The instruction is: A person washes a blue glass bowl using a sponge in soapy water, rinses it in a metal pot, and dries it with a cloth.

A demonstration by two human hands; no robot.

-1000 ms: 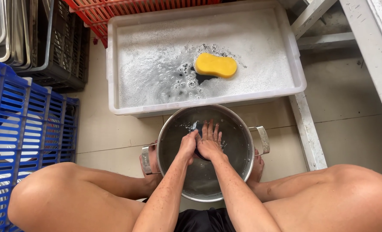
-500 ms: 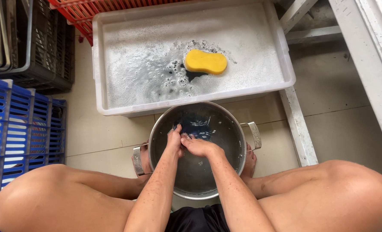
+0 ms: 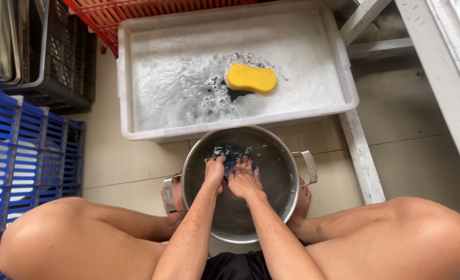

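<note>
Step in hand: the person squats on the floor, both hands down in a steel pot (image 3: 271, 207), seemingly scrubbing or wringing a dark cloth (image 3: 231, 154) in the water.
Left hand (image 3: 214, 172): fingers curled shut, gripping the cloth's near edge.
Right hand (image 3: 243, 180): fingers bent and pressed onto the same cloth, just beside the left.
Cloth: bunched at the pot's far side, under and just beyond the fingertips, partly hidden.
Next move, as I judge it: a firm two-handed grip that keeps the cloth low in the pot.
Nearby: a yellow sponge (image 3: 250, 78) lies in a sudsy white tray (image 3: 126, 78), well apart from both hands.
</note>
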